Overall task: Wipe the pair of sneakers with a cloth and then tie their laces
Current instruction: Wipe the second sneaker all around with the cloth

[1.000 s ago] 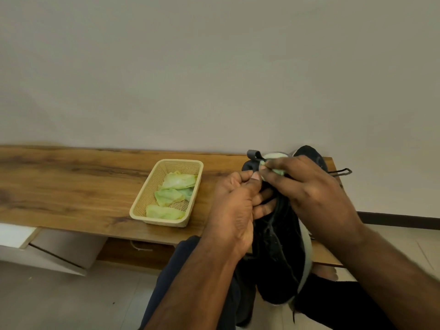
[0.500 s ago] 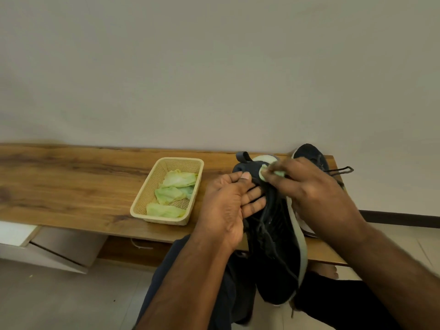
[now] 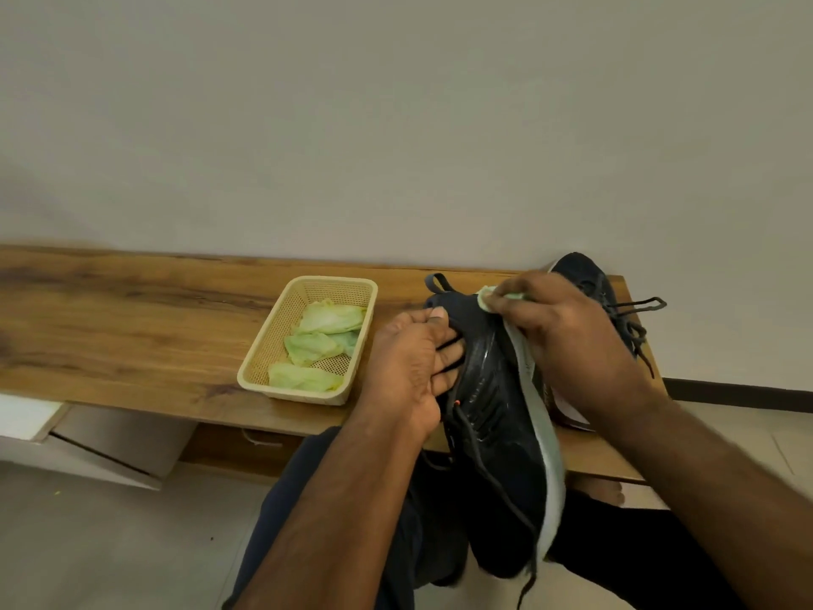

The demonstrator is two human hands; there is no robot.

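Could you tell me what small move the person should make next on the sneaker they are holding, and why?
Probably draw the green cloth down along the pale sole edge toward the toe. The right hand pinches the cloth at the heel end of the held sneaker, which the left hand steadies, and its lace hangs untied, so wiping seems unfinished.

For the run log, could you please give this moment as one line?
phase: wiping | left hand: holds sneaker | right hand: presses cloth at heel | laces: untied
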